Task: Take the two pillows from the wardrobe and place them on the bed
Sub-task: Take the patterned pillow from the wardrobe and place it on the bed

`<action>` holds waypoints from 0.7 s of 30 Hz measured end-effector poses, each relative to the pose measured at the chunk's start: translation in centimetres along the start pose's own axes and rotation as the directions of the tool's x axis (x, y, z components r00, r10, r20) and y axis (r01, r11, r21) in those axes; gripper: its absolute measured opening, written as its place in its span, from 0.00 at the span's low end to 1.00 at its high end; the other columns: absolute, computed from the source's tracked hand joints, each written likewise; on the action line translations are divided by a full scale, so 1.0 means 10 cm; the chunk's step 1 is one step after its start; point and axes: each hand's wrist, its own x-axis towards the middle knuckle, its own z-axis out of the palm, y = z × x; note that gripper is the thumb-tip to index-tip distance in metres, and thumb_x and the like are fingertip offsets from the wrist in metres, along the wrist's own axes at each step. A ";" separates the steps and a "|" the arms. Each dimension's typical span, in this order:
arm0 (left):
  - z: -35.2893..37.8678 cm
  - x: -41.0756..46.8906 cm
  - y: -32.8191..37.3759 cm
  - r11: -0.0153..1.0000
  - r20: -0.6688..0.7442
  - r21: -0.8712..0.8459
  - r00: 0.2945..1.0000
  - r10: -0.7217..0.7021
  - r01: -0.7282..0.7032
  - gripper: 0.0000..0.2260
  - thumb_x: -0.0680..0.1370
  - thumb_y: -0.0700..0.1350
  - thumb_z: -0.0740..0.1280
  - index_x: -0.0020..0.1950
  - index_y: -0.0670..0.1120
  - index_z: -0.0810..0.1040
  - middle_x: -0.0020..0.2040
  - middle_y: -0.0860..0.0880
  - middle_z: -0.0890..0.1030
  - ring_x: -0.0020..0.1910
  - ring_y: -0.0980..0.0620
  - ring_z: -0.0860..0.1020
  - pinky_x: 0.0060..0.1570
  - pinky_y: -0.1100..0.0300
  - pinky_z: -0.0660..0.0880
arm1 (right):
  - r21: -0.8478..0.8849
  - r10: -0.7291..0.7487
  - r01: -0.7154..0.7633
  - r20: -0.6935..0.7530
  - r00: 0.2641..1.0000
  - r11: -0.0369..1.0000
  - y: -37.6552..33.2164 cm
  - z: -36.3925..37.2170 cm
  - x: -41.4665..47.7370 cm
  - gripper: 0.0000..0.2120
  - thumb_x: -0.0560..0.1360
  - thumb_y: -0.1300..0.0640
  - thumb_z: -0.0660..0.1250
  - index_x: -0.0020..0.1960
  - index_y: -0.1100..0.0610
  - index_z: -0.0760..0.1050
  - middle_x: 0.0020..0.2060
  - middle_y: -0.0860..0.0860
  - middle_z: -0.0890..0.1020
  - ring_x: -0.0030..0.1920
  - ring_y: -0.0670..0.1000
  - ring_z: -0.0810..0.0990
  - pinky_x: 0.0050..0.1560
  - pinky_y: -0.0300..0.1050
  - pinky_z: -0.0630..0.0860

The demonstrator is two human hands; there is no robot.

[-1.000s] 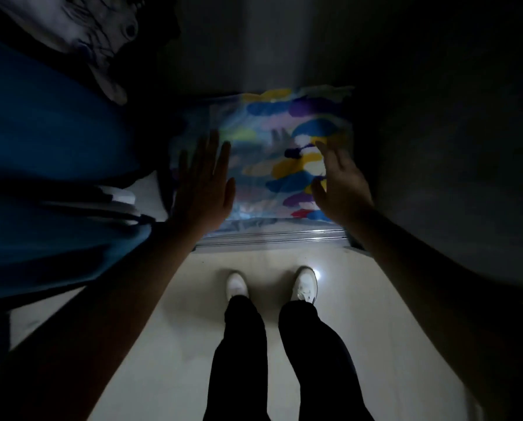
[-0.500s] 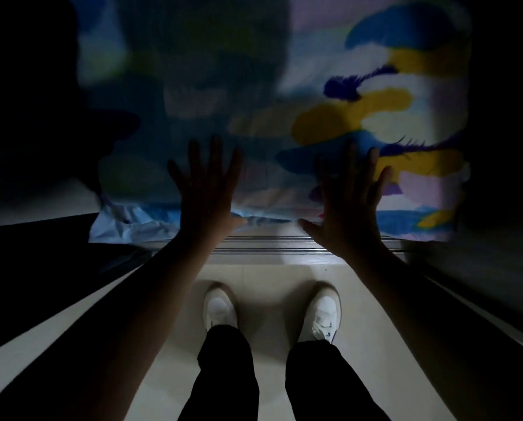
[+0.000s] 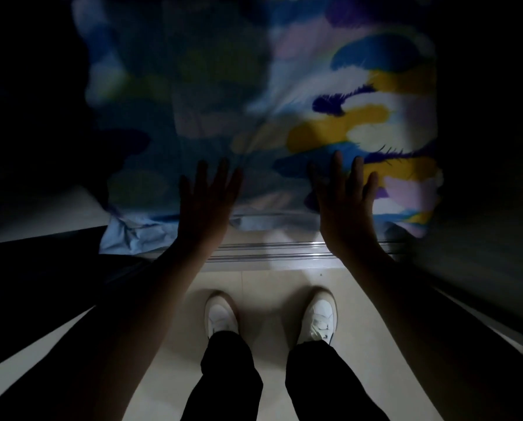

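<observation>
Early stage: feather-print pillow (image 3: 330, 110) fills upper frame, inside wardrobe above its door track (image 3: 272, 249). Left hand (image 3: 204, 205) & right hand (image 3: 343, 205) spread flat, nothing gripped. No bed visible; 2nd pillow indistinguishable.

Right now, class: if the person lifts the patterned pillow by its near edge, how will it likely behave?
The patterned pillow probably sags, since its fabric creases. It looks bulky, likely light. Both the left hand and the right hand are open.

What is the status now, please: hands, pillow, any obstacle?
Left hand and right hand open, spread flat at the pillow, no grip. Pillow in wardrobe. Nothing visibly blocking; scene dark.
</observation>
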 end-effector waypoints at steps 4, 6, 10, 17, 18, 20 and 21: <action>-0.60 -0.06 -0.19 0.997 0.076 -0.017 0.995 0.071 -0.070 0.22 0.81 0.44 0.55 0.76 0.50 0.63 0.77 0.46 0.65 0.72 0.39 0.67 0.65 0.38 0.67 | -0.059 -0.061 0.066 0.078 0.995 0.996 0.06 -0.63 0.02 0.26 0.83 0.54 0.51 0.81 0.54 0.53 0.77 0.66 0.60 0.72 0.76 0.61 0.67 0.76 0.62; -0.93 -0.06 -0.26 0.996 0.078 -0.060 0.995 0.068 -0.063 0.21 0.82 0.45 0.53 0.77 0.49 0.62 0.77 0.46 0.64 0.73 0.40 0.66 0.65 0.40 0.65 | -0.047 -0.062 0.068 0.118 0.991 0.997 0.07 -0.93 0.04 0.28 0.81 0.56 0.48 0.81 0.54 0.50 0.78 0.65 0.57 0.74 0.75 0.58 0.69 0.75 0.58; -1.66 -0.05 -0.36 0.961 -0.118 -0.275 0.993 0.004 -0.037 0.18 0.81 0.41 0.61 0.72 0.43 0.72 0.70 0.43 0.74 0.69 0.39 0.73 0.65 0.39 0.68 | 0.007 -0.027 0.026 0.122 0.992 1.000 0.09 -1.45 0.08 0.35 0.78 0.51 0.61 0.81 0.54 0.52 0.78 0.63 0.59 0.75 0.71 0.59 0.71 0.70 0.59; -2.61 -0.12 -0.41 0.900 -0.265 -0.424 0.964 -0.021 -0.097 0.20 0.77 0.44 0.56 0.63 0.39 0.78 0.53 0.35 0.82 0.49 0.34 0.81 0.52 0.41 0.78 | 0.132 0.093 -0.093 0.008 0.996 0.987 0.03 -2.11 0.09 0.48 0.70 0.38 0.69 0.81 0.51 0.49 0.78 0.58 0.61 0.76 0.65 0.60 0.73 0.69 0.56; -2.68 -0.16 -0.42 0.883 -0.271 -0.459 0.962 -0.029 -0.102 0.21 0.77 0.45 0.54 0.63 0.39 0.79 0.53 0.35 0.82 0.50 0.34 0.81 0.51 0.40 0.78 | 0.150 0.101 -0.097 -0.017 0.995 0.984 0.03 -2.20 0.10 0.44 0.72 0.42 0.68 0.81 0.50 0.51 0.77 0.57 0.64 0.75 0.65 0.62 0.73 0.68 0.57; -2.74 -0.26 -0.44 0.850 -0.247 -0.519 0.968 -0.047 -0.092 0.23 0.78 0.47 0.52 0.65 0.39 0.77 0.57 0.35 0.82 0.54 0.34 0.81 0.54 0.40 0.77 | 0.149 0.064 -0.064 0.000 0.998 0.987 0.02 -2.37 0.10 0.36 0.76 0.51 0.64 0.80 0.47 0.54 0.75 0.54 0.67 0.74 0.63 0.63 0.72 0.66 0.58; -2.75 -0.32 -0.45 0.833 -0.226 -0.548 0.973 -0.052 -0.083 0.24 0.79 0.48 0.51 0.67 0.39 0.76 0.60 0.36 0.81 0.56 0.35 0.80 0.57 0.40 0.76 | 0.141 0.043 -0.046 0.026 0.999 0.989 0.01 -2.45 0.09 0.33 0.77 0.53 0.62 0.80 0.47 0.56 0.75 0.54 0.68 0.74 0.63 0.63 0.72 0.65 0.58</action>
